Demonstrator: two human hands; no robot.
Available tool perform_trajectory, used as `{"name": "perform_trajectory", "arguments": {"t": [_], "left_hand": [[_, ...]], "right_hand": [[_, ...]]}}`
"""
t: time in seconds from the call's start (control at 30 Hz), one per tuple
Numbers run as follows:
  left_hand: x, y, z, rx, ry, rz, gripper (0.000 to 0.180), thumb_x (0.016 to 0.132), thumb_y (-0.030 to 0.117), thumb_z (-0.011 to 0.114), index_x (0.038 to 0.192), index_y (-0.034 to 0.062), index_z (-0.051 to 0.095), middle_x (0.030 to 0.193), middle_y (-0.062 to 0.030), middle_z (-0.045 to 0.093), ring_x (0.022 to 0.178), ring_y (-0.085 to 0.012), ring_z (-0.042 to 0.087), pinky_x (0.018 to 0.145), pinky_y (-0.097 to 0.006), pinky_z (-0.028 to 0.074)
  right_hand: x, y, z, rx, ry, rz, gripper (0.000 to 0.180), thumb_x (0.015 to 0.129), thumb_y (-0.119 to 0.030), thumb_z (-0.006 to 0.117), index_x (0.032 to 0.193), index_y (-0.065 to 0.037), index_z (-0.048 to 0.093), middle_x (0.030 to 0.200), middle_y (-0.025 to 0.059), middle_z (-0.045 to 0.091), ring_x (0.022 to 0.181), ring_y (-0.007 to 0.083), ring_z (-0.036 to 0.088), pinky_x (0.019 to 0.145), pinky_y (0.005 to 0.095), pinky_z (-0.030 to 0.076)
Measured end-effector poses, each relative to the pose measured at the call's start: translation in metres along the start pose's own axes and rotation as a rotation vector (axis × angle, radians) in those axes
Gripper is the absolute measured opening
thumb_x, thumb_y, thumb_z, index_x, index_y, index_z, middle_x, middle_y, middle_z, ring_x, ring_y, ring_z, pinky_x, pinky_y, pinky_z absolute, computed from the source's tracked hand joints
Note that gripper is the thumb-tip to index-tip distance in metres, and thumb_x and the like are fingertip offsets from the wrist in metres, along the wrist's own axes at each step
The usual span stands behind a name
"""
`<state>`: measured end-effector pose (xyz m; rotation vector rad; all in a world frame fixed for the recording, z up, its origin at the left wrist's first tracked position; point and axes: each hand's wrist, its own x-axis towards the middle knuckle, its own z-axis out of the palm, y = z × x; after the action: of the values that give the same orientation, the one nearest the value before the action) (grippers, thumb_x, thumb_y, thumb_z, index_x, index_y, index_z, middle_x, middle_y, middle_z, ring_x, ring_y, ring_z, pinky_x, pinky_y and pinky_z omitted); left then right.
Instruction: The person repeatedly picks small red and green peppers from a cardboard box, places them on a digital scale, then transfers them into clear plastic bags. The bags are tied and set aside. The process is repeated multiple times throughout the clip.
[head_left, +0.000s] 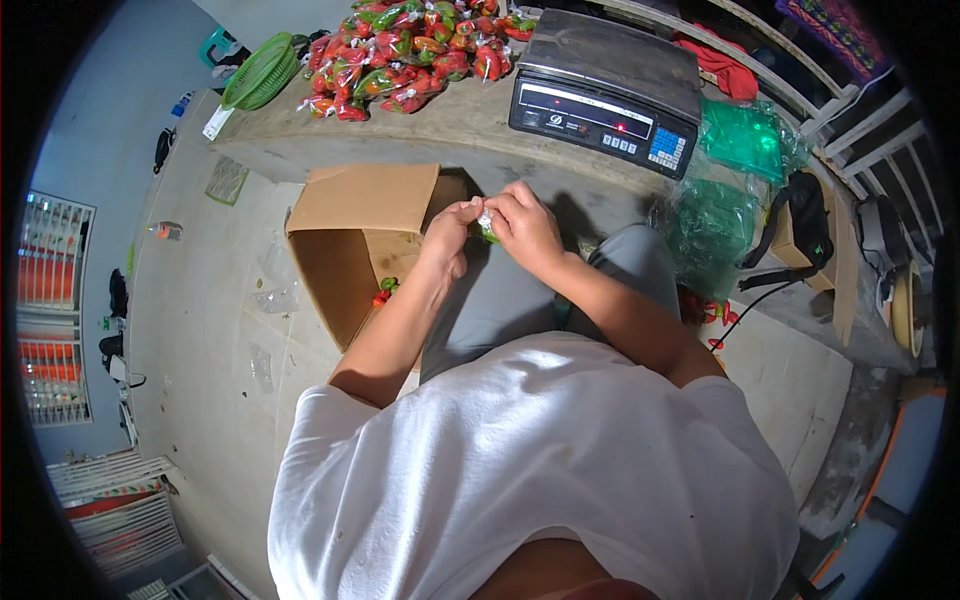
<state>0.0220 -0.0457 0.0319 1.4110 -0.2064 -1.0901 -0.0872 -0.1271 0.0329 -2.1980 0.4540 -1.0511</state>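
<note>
My left hand (451, 238) and my right hand (525, 229) meet above my lap, fingers pinched at the top of a small clear plastic bag (487, 224). Something green shows inside the bag, probably a pepper; the rest is hidden behind my right hand. Just left of my hands stands an open cardboard box (372, 196), with a few red and green peppers (385, 290) showing in it. On the ledge ahead lies a heap of bagged red and green peppers (405, 55).
A black digital scale (608, 90) stands on the concrete ledge (450, 130), right of the heap. A green basket (262, 75) leans at the ledge's left end. Green plastic bags (715, 230) and a black bag (805, 225) lie at right. Loose plastic bags (278, 298) litter the floor.
</note>
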Motion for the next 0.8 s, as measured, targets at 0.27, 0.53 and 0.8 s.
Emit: {"name": "perform_trajectory", "arguments": {"t": [0.27,0.53,0.8], "left_hand": [[-0.014,-0.005,0.022,-0.119,0.136,0.078,0.011,0.084,0.013,0.053,0.086,0.0031,0.058,0.084,-0.0011,0.057,0.081,-0.0091,0.047,0.075,-0.023,0.034],[0.027,-0.051,-0.012,0.293,0.235,0.347,0.017,0.082,0.017,0.056,0.087,0.0012,0.059,0.085,-0.0069,0.058,0.083,-0.0154,0.048,0.080,-0.030,0.035],[-0.005,-0.035,-0.003,0.714,0.316,0.784,0.020,0.076,0.016,0.060,0.095,0.0108,0.059,0.100,-0.0082,0.057,0.104,-0.0253,0.045,0.087,-0.037,0.029]], "right_hand": [[0.007,0.000,-0.003,-0.338,-0.089,-0.070,0.007,0.070,-0.016,0.060,0.069,-0.010,0.058,0.077,0.0059,0.053,0.074,0.0242,0.054,0.073,0.0393,0.034],[0.008,-0.001,0.003,-0.462,-0.190,-0.101,0.013,0.067,-0.016,0.059,0.074,-0.006,0.054,0.078,0.0090,0.053,0.073,0.0256,0.054,0.067,0.0381,0.038],[-0.004,0.020,0.004,0.024,-0.122,-0.090,0.008,0.070,-0.007,0.055,0.077,-0.004,0.052,0.079,0.0117,0.052,0.070,0.0305,0.054,0.062,0.0375,0.044]]}}
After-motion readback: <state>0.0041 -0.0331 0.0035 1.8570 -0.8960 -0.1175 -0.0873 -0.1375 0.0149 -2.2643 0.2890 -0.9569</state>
